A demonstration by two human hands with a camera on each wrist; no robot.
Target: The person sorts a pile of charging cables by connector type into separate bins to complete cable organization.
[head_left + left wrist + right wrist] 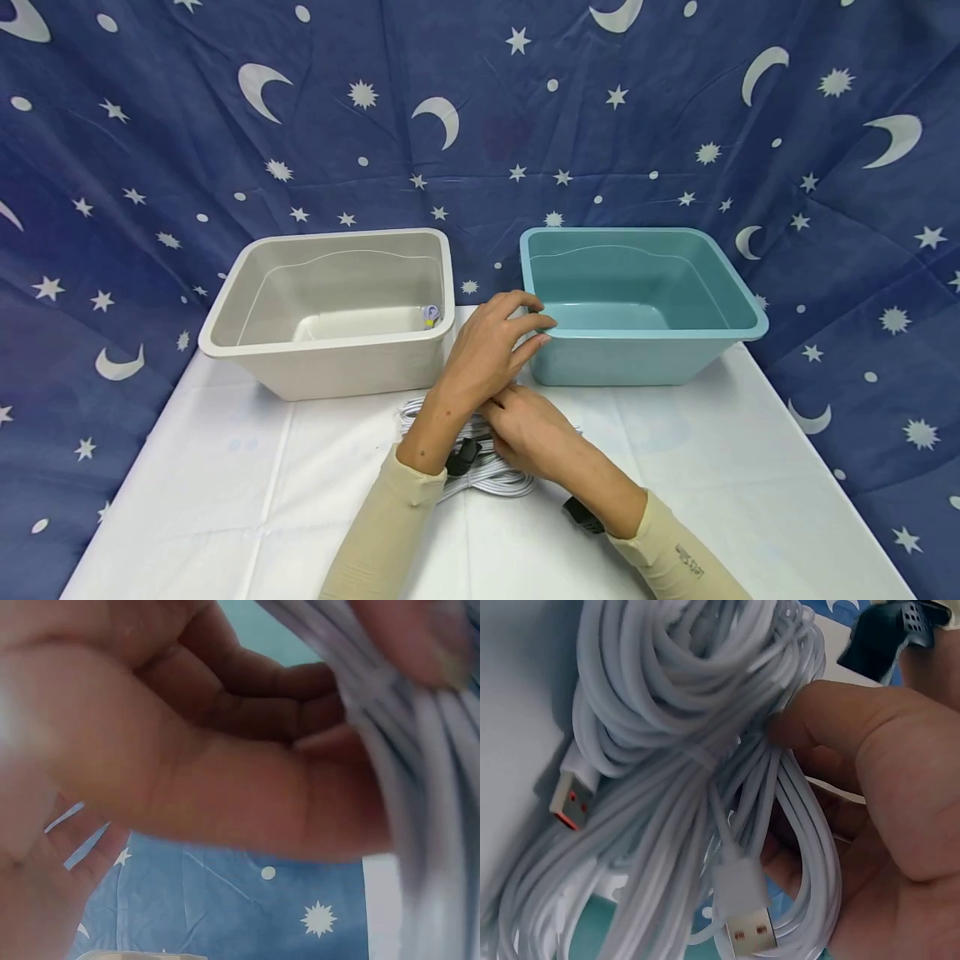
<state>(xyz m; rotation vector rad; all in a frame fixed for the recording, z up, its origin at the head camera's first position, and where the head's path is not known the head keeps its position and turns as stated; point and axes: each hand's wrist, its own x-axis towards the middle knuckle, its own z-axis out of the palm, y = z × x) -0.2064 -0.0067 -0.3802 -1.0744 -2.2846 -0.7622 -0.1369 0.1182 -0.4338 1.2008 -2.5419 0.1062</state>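
White USB cables [495,477], wound into tied coils, show under and between the crossed forearms. Two metal USB plugs, one with an orange-red edge, hang from the coils [667,750] in the right wrist view. My right hand [534,429] grips the coils at their side, thumb in front and fingers behind. Above it crosses my left hand [491,342], its relaxed, spread fingers over the left rim of the teal bin [637,360]. Nothing shows between those fingers; whether they touch the rim, I cannot tell. Close, blurred fingers and white cables [435,825] fill the left wrist view.
A light grey bin [337,367] stands left of the teal one, with a small white-and-blue item [431,316] in its right corner. Both stand on a white-covered table [187,500]. Behind hangs a dark blue curtain [480,108] with moons and stars.
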